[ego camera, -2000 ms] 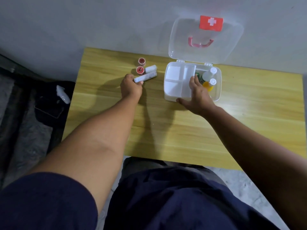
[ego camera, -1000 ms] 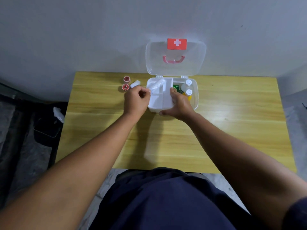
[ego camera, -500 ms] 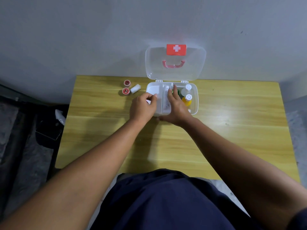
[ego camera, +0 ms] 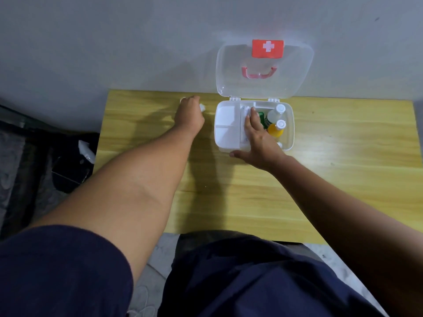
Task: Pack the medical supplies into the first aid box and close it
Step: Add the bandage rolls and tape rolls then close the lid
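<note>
While right hand (ego camera: pixel 259 143) steadies first aid box (ego camera: pixel 288 143), left hand (ego camera: pixel 190 113) hides white roll (ego camera: pixel 202 108)

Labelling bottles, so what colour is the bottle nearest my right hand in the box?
Orange bottle with a white cap; head view.

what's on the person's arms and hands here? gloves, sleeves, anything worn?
Both hands are bare: no gloves, rings, watch or bands visible on the left hand or the right hand. Both forearms are uncovered. A short dark navy sleeve covers the left upper arm; the right arm's sleeve is out of frame. No markings or cables.
</note>
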